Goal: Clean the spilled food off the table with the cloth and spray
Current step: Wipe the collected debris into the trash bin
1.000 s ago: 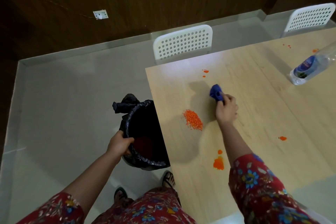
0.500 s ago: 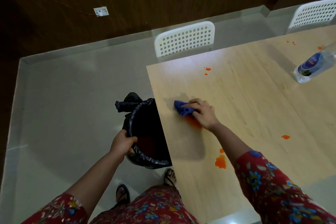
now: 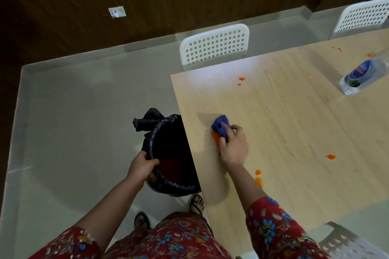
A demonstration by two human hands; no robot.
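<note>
Near the centre of the frame, the blue cloth (image 3: 221,124) is gripped in the curled fingers of the right hand (image 3: 233,147) and is pressed onto the table (image 3: 290,120) close to its left edge, with a patch of orange spilled food (image 3: 215,137) exposed at the cloth's lower left side. Left of that edge, the rim of the black-lined bin (image 3: 174,187) is grasped by the left hand (image 3: 141,166), its fingers curled over it. Further orange spots (image 3: 330,156) are scattered across the table, and a clear bottle (image 3: 362,76) is seen at the right of the frame.
</note>
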